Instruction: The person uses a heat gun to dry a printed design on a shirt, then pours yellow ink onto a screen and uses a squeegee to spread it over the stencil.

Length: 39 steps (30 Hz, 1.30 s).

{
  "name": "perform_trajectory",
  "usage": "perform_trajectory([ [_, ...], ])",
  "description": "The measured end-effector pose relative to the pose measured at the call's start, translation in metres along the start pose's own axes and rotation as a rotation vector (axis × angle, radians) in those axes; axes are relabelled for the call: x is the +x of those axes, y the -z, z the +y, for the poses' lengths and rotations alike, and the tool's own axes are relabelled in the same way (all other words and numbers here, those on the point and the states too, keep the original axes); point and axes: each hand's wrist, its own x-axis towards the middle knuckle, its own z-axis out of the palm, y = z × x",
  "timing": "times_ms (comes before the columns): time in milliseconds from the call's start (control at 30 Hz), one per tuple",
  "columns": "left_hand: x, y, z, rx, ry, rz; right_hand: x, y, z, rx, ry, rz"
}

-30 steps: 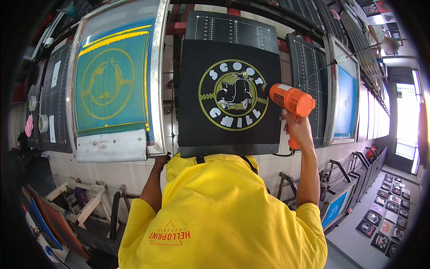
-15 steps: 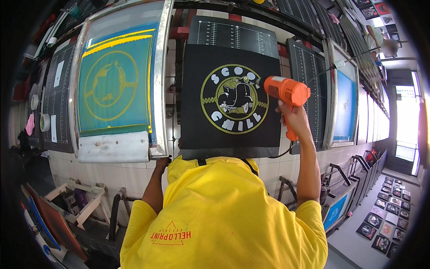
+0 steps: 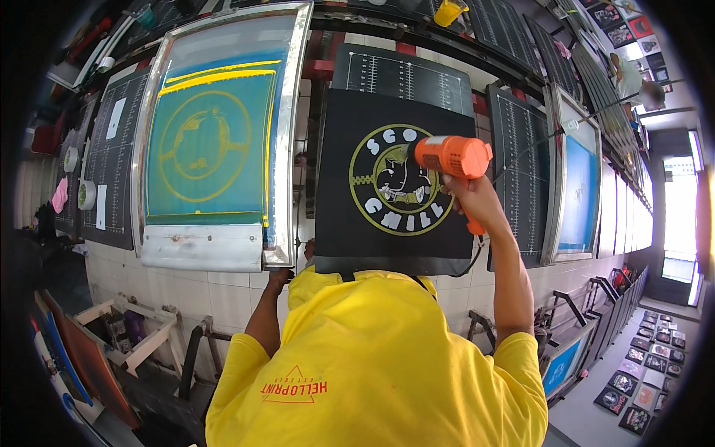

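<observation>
My right hand [image 3: 477,201] is wrapped round the handle of an orange heat gun [image 3: 456,156]. The gun's nozzle points left, over the round scooter print in olive and white on a black cloth [image 3: 342,223]. That cloth lies flat on a dark printing platen [image 3: 402,74] marked with white ruler lines. Down by the lower right corner of a metal-framed printing screen [image 3: 277,238] is my left hand [image 3: 281,277], its fingers mostly hidden. Yellow ink streaks edge the screen's blue-green mesh [image 3: 208,164], and a pale metal squeegee [image 3: 201,247] rests along its near end.
A second blue screen [image 3: 577,194] stands on the right beside another ruled platen [image 3: 521,164]. To the left, tape rolls [image 3: 87,195] sit by a dark platen [image 3: 119,167]. A yellow cup [image 3: 450,12] is at the far side. A cord [image 3: 471,262] hangs from the gun.
The heat gun in my right hand has moved left across the print, its nozzle now above the scooter's upper part. The whole view has shifted slightly. My left hand stays near the screen's corner.
</observation>
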Motion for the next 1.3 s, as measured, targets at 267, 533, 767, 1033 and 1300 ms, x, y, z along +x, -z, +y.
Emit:
perform_trajectory([
  [267, 0.016, 0.001, -0.023, 0.083, -0.161, 0.050, 0.001, -0.016, -0.015, -0.025, 0.064, -0.045],
  [533, 0.008, 0.000, -0.007, 0.215, 0.009, 0.038, 0.009, -0.027, -0.009, -0.015, 0.075, -0.087],
  [767, 0.006, -0.002, -0.011, -0.012, -0.091, 0.051, 0.004, -0.040, -0.047, 0.023, 0.061, -0.166],
  [1033, -0.003, -0.007, 0.007, -0.134, 0.112, 0.091, 0.021, -0.047, -0.055, -0.017, 0.083, -0.182],
  [1300, -0.004, -0.004, -0.003, -0.181, 0.074, 0.119, 0.013, -0.055, -0.061, -0.025, 0.092, -0.271],
])
